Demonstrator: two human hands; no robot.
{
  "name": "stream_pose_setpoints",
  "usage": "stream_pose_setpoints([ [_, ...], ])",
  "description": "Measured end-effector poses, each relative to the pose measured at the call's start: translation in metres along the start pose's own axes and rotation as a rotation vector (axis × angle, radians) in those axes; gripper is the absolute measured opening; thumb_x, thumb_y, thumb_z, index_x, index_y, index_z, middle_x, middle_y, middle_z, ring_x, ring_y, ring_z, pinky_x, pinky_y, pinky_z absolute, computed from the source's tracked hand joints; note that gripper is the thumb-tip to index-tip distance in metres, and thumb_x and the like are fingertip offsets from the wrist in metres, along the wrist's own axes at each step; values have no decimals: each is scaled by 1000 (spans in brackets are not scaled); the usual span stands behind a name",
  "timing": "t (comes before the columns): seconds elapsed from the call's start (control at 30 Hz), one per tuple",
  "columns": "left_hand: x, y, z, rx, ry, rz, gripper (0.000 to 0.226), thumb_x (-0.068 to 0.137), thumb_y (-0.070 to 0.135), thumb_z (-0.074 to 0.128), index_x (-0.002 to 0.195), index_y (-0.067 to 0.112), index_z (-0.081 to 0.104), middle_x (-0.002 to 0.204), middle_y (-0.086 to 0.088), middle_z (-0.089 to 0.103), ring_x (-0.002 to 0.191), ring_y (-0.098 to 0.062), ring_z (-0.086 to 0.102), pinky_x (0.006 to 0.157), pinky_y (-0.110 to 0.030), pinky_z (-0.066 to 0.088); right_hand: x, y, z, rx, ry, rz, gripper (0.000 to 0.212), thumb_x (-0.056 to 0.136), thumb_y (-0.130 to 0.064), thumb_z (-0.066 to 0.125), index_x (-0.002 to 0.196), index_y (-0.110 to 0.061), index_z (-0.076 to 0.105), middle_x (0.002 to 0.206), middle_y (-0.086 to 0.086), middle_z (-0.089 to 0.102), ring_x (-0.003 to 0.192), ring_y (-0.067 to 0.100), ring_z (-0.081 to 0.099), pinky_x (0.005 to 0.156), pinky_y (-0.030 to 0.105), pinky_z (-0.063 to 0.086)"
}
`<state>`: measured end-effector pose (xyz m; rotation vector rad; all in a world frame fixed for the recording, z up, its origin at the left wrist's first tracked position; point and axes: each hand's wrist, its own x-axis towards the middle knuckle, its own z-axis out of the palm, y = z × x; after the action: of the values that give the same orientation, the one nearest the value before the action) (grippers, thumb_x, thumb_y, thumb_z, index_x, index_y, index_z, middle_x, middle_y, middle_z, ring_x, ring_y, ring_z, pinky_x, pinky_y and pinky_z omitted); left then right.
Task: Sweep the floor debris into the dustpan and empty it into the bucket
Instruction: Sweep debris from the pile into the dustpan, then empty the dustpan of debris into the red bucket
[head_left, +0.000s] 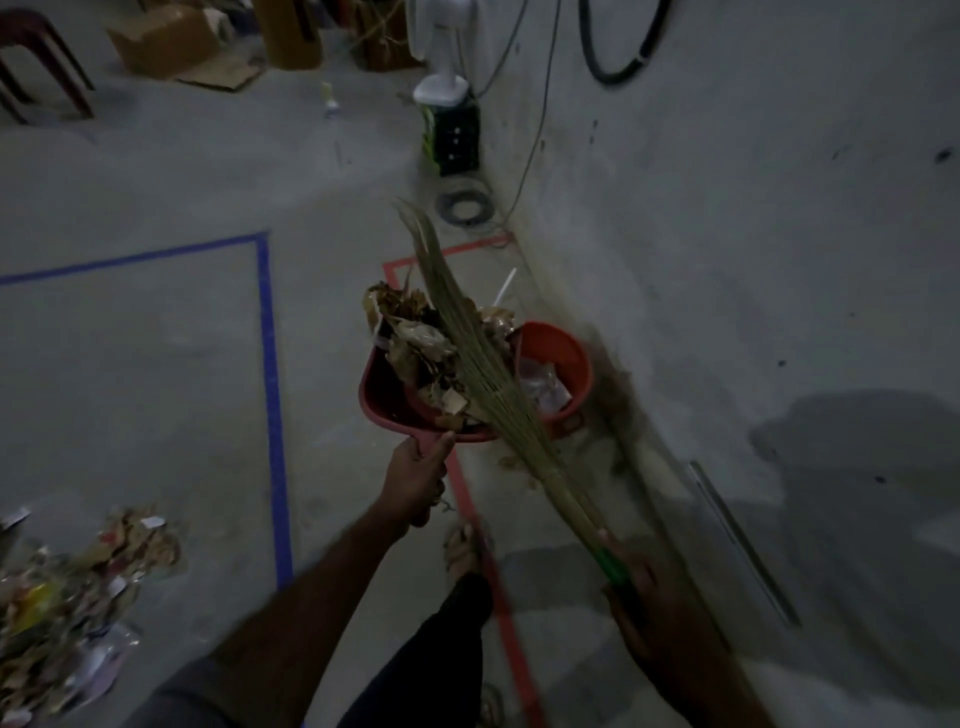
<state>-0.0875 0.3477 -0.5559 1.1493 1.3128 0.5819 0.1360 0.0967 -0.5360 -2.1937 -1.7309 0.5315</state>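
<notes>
My left hand (418, 475) grips the handle of a red dustpan (384, 400), which I hold up in the air, heaped with dry leaves and paper scraps (415, 343). My right hand (652, 597) grips the green handle of a stick broom (467, 332). Its bristles lie across the load in the pan. Just right of the pan and partly behind the broom, an orange bucket (563, 353) stands on the floor by the wall, with some plastic scraps inside. A large pile of debris (67, 597) lies on the floor at the lower left.
Blue tape (272, 405) marks a rectangle on the concrete floor to the left; red tape (462, 499) outlines the spot by the wall (727, 234). My foot (462, 551) is on the red line. A fan base, cables, cardboard boxes and a stool stand farther back.
</notes>
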Motion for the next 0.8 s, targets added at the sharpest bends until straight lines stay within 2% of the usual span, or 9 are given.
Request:
stream_pose_setpoints([
  [0.1, 48, 7, 28, 22, -50, -17, 37, 101, 40, 59, 80, 13, 43, 58, -7, 30, 42, -14, 28, 42, -26, 28, 34, 26, 2, 23, -7, 66, 67, 91, -41, 57, 152, -44, 31, 104, -3, 60, 73, 19, 64, 54, 37, 56],
  [0.17, 80, 11, 44, 33, -72, -50, 38, 100, 40, 60, 79, 13, 44, 57, -5, 31, 43, -14, 29, 42, -26, 28, 57, 37, 0, 61, -25, 98, 66, 93, -42, 56, 153, -45, 28, 108, -4, 59, 78, 19, 65, 57, 38, 57],
  [0.23, 112, 14, 58, 62, -73, -90, 38, 100, 39, 60, 78, 13, 43, 58, -5, 36, 42, -15, 32, 41, -26, 30, 81, 47, -1, 82, -35, 151, 71, 92, -37, 64, 153, -45, 28, 113, -3, 59, 78, 20, 66, 56, 36, 57],
  [0.3, 143, 13, 72, 72, -75, -147, 33, 100, 37, 61, 89, 11, 45, 60, -4, 41, 40, -12, 37, 39, -24, 33, 104, 59, 4, 75, -47, 193, 74, 91, -37, 65, 154, -45, 27, 111, -1, 61, 72, 17, 66, 51, 33, 56],
  [0.37, 175, 13, 86, 76, -92, -204, 32, 99, 37, 62, 95, 9, 47, 61, -4, 43, 39, -10, 39, 39, -23, 35, 124, 72, 11, 78, -73, 212, 68, 94, -43, 57, 154, -45, 25, 111, -2, 63, 73, 16, 66, 53, 34, 56],
  [0.5, 235, 12, 113, 125, -118, -273, 30, 100, 34, 62, 85, 9, 53, 64, -7, 44, 41, -13, 39, 41, -22, 35, 166, 95, 23, 123, -90, 296, 76, 94, -37, 61, 150, -59, 14, 106, -7, 58, 72, 14, 62, 54, 37, 55],
  [0.6, 275, 8, 134, 160, -142, -306, 34, 98, 40, 63, 87, 10, 50, 69, -8, 48, 47, -17, 44, 44, -25, 38, 196, 110, 28, 134, -108, 317, 75, 95, -36, 60, 149, -60, 13, 104, -7, 54, 77, 16, 62, 56, 37, 54],
  [0.73, 318, 0, 165, 114, -183, -304, 38, 98, 44, 62, 86, 8, 55, 58, -5, 42, 46, -15, 40, 47, -26, 34, 233, 143, 39, 145, -100, 360, 70, 95, -31, 61, 147, -58, 23, 128, -6, 56, 98, 20, 65, 69, 38, 58],
  [0.8, 338, -6, 180, 110, -170, -317, 38, 98, 41, 62, 82, 7, 57, 51, 1, 41, 37, -12, 39, 44, -22, 33, 251, 160, 46, 150, -109, 377, 69, 95, -30, 61, 149, -54, 25, 132, -6, 54, 98, 22, 65, 69, 39, 59],
])
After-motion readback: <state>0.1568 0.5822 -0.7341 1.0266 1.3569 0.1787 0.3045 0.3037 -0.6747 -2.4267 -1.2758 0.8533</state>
